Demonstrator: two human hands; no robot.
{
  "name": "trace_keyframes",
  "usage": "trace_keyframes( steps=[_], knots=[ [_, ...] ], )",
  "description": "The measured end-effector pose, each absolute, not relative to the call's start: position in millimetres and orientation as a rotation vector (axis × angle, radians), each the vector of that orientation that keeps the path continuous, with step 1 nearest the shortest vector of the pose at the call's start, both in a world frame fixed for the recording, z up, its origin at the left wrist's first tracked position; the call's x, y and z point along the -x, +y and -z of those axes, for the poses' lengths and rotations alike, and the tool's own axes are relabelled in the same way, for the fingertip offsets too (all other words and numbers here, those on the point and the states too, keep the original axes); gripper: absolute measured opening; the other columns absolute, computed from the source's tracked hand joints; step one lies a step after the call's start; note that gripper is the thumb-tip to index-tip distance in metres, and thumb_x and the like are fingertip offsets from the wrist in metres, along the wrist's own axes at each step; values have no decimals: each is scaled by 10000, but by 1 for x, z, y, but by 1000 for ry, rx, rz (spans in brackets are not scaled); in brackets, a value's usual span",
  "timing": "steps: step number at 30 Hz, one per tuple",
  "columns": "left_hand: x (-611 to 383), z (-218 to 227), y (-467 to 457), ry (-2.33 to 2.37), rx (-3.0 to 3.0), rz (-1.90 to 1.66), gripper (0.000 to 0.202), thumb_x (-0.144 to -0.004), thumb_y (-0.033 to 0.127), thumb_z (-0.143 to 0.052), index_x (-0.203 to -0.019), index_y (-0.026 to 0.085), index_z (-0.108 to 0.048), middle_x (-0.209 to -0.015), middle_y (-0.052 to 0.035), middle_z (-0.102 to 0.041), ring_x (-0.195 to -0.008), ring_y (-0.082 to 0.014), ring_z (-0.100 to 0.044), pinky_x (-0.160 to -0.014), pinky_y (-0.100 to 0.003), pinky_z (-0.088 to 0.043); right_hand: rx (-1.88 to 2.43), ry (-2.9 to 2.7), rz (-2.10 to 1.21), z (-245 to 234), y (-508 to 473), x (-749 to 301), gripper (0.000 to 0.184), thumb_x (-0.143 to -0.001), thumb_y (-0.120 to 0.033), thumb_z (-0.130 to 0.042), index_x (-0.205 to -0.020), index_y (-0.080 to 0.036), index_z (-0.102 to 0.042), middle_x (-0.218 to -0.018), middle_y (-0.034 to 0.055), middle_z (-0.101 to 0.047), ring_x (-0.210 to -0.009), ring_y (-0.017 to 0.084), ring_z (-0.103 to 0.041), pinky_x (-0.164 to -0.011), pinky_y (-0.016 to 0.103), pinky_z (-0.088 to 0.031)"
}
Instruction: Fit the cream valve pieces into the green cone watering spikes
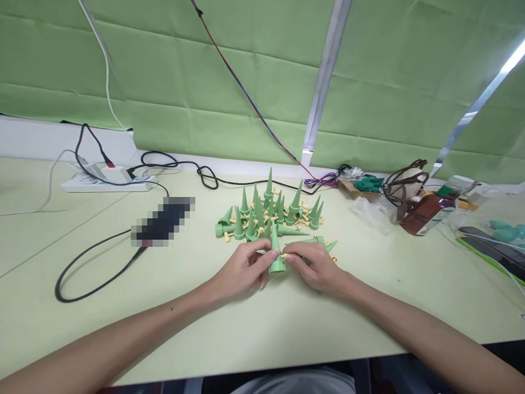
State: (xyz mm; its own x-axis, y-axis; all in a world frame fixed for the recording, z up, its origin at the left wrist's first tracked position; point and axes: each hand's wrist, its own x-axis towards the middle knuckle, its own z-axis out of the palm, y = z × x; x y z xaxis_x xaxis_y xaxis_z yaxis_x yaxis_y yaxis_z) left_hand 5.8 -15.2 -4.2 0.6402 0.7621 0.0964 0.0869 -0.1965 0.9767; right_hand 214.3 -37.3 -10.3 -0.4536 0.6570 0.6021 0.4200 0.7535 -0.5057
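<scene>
My left hand (250,264) grips a green plastic cone spike (277,266) by its lower part, with the point tilted away from me. Pinched in my right hand (314,264) is a small yellow plastic piece (284,256), which touches or sits right at the side of the cone; the exact contact is too small to tell. Just beyond both hands spreads a pile of similar green cone spikes (238,225), some upright and some lying down. Small yellow pieces (227,237) are scattered among them.
A power strip (109,183) with plugs and cables stands at the back left, near a blurred dark device (164,221). A bottle with reddish-brown liquid (429,213), plastic bags (371,213) and a phone (492,249) lie to the right. Green panels rise behind the table.
</scene>
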Motion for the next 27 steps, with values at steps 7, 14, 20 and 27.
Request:
trace_keyframes(
  steps=[7, 14, 20, 27],
  knots=[
    [-5, 6, -14, 723, -1884, -798, 345, -957, 464, -549, -783, 171, -493, -589, 52, -451, -513, -98, -474, -469, -206, -353, 860, -2181, -437, 10, -37, -216, 299, -1039, -315, -425, -786, -200, -538, -630, -38, -478, -544, 108, -401, -568, 222, -337],
    [-4, 7, -11, 724, -2099, -947, 279, -952, 376, -575, -780, 157, -568, -744, 10, -468, -642, -107, -474, -514, -201, -390, 901, -2203, -487, 8, -38, -216, 296, -1032, -320, -404, -762, -211, -452, -625, -54, -366, -540, 108, -327, -538, 234, -274],
    [-2, 6, -11, 655, -2199, -1043, 189, -958, 316, -572, -871, 157, -627, -805, -11, -494, -660, -108, -478, -504, -193, -415, 915, -2192, -478, 10, -39, -216, 306, -1034, -319, -404, -746, -218, -379, -609, -68, -281, -523, 104, -281, -524, 245, -236],
    [-1, 10, -12, 551, -2356, -1084, 128, -975, 216, -538, -982, 170, -657, -1016, -80, -602, -681, -102, -548, -538, -202, -458, 981, -2189, -468, 11, -40, -215, 359, -1060, -319, -338, -715, -218, -337, -605, -62, -291, -523, 109, -298, -534, 261, -243]
  ],
)
